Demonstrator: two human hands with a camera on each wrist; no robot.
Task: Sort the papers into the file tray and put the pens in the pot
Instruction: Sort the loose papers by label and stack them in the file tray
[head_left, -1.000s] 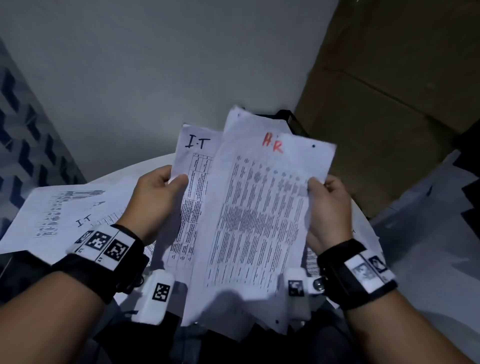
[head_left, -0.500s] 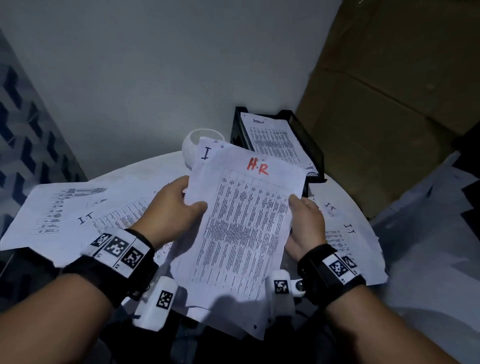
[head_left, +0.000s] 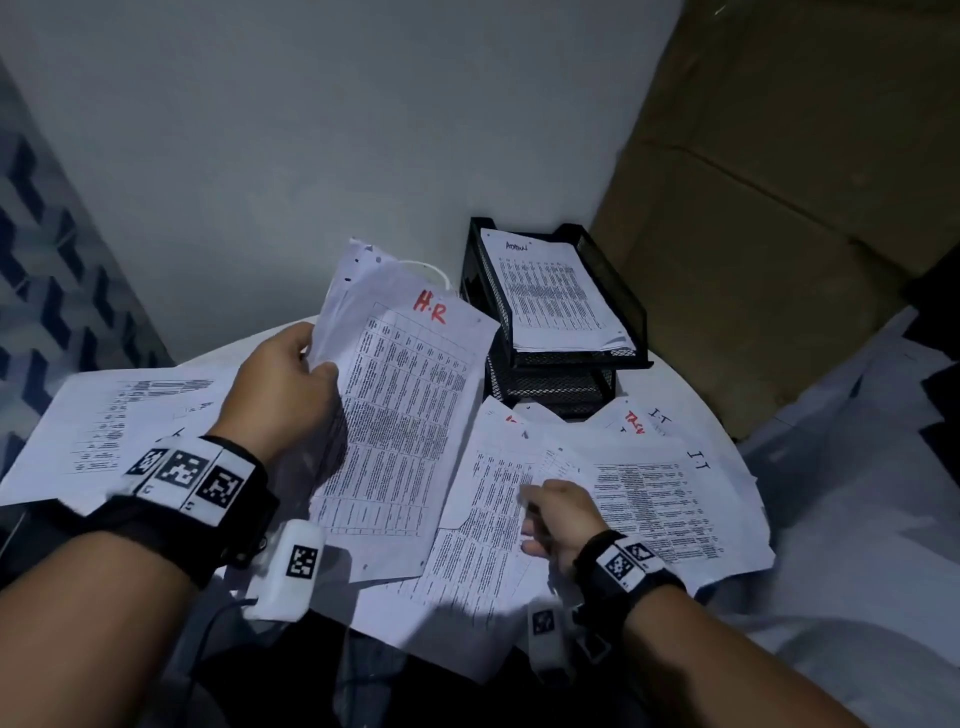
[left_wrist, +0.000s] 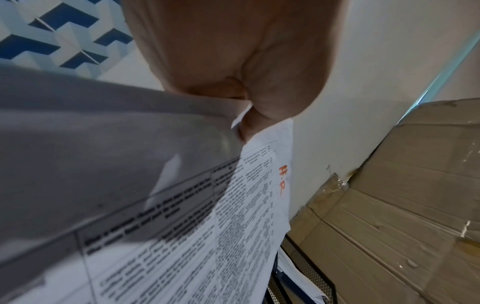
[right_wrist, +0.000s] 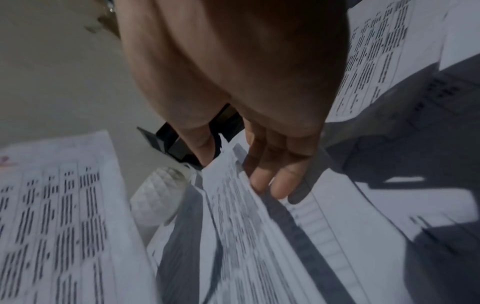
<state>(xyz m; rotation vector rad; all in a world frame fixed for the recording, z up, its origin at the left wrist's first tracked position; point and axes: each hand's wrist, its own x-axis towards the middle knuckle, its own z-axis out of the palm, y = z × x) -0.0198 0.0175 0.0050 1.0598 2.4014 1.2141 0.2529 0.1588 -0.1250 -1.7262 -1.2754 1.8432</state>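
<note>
Starting at the far left, loose printed sheets (head_left: 119, 421) lay fanned across the round white tabletop (head_left: 691, 410), one hanging over its edge. Next along, the left hand (head_left: 283, 387) was up off the surface, thumb and fingers (left_wrist: 249, 127) pinched on the left edge of a small sheaf of papers (head_left: 400, 415); the front page carried "H.R" in red at its top and tilted toward the wall. Behind that sheaf, just the white rim of a pot (head_left: 431, 270) peeked out. Then the right hand (head_left: 558, 514) was down low on the pile of papers (head_left: 660, 499) at the tabletop's right side, fingers (right_wrist: 272, 181) stretched out and touching the sheets, thumb against a raised page edge; whether it was actually gripping a page, I couldn't tell, as the view was blurred. Several sheets there showed "I.T". Beyond the pile, against the wall, stood the black mesh file tray (head_left: 631, 312), stacked in tiers, a printed sheet lying in its top tier. Brown cardboard (head_left: 779, 208) leaned at far right.
</note>
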